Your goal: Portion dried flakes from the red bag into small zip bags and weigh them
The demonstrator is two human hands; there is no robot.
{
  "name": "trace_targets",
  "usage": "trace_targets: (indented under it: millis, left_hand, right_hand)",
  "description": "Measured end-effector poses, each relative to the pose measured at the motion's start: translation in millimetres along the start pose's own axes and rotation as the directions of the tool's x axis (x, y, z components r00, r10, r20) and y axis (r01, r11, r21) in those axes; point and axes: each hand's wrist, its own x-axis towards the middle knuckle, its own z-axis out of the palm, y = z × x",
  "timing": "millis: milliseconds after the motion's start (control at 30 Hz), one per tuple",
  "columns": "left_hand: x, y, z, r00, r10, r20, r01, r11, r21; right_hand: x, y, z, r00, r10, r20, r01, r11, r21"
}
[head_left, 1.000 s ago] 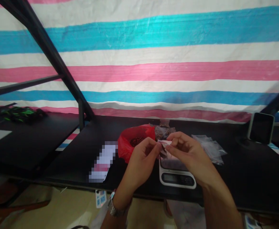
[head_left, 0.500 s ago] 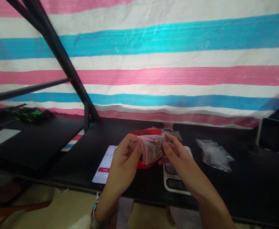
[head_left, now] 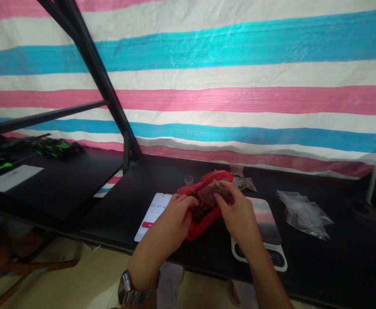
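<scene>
A small clear zip bag (head_left: 214, 192) with dark bits inside is pinched by my right hand (head_left: 239, 214) and held over an open red plastic bag (head_left: 207, 210) of dark dried pieces on the black table (head_left: 162, 176). My left hand (head_left: 171, 219) rests at the red bag's left side, fingers curled onto its edge beside the small bag. A white kitchen scale (head_left: 265, 231) sits just right of my right hand with nothing on its plate.
A phone (head_left: 154, 210) with a lit timer screen lies left of the red bag. Filled small bags (head_left: 244, 182) lie behind it, a tiny clear cap (head_left: 188, 179) to the left. A pile of unfilled clear bags (head_left: 305, 212) lies at the right. A black frame post (head_left: 110, 94) rises at the left.
Both hands have lowered the small bag from in front of me down onto the red bag. The scale plate now shows bare, and the view has shifted left.
</scene>
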Motion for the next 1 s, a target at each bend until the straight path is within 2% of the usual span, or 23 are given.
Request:
trace_targets:
  millis: [67,200,333,433,567,700,767,900,1000]
  left_hand:
    - [0.3,1.7,-3.9,1.0,0.004,-0.019,-0.004,1.0,-0.03]
    - [2.9,2.0,-14.7,0.992,-0.003,-0.127,-0.002,0.999,-0.041]
    - [2.8,-3.6,-19.4,0.986,-0.026,-0.165,0.014,0.997,-0.075]
    - [2.4,-7.2,-17.3,0.987,-0.037,-0.159,0.024,0.997,-0.08]
    - [0.4,-5.8,-14.2,0.993,-0.022,-0.115,0.019,1.0,-0.022]
    - [-3.5,0.5,-15.0,0.999,-0.001,-0.043,0.002,1.0,0.029]
    - [-6.1,2.7,-16.5,1.0,-0.003,-0.029,0.004,1.0,0.028]
    - [-14.7,4.1,-19.6,0.998,-0.057,0.024,0.056,0.998,0.026]
    - [-19.5,4.8,-19.4,0.994,-0.096,0.061,0.093,0.995,0.045]
  right_hand:
    - [-0.7,-3.3,-0.3,0.999,-0.011,0.042,0.012,1.0,-0.021]
    - [-1.2,-10.7,-4.4,0.992,-0.038,0.123,0.046,0.997,-0.057]
    - [0.6,-12.7,-2.4,0.996,-0.04,0.082,0.049,0.992,-0.115]
    - [1.3,-12.1,2.4,0.996,-0.029,0.085,0.043,0.985,-0.164]
    - [-5.6,-17.2,-3.4,0.977,-0.039,0.211,0.078,0.98,-0.182]
    - [-19.9,-24.5,-16.0,0.885,0.007,0.465,0.156,0.937,-0.312]
    - [-25.4,-25.1,-17.8,0.847,0.047,0.529,0.183,0.91,-0.373]
    - [-24.9,-18.7,-13.7,0.839,0.058,0.541,0.211,0.882,-0.421]
    - [-16.4,-14.1,-10.2,0.876,0.027,0.481,0.181,0.907,-0.381]
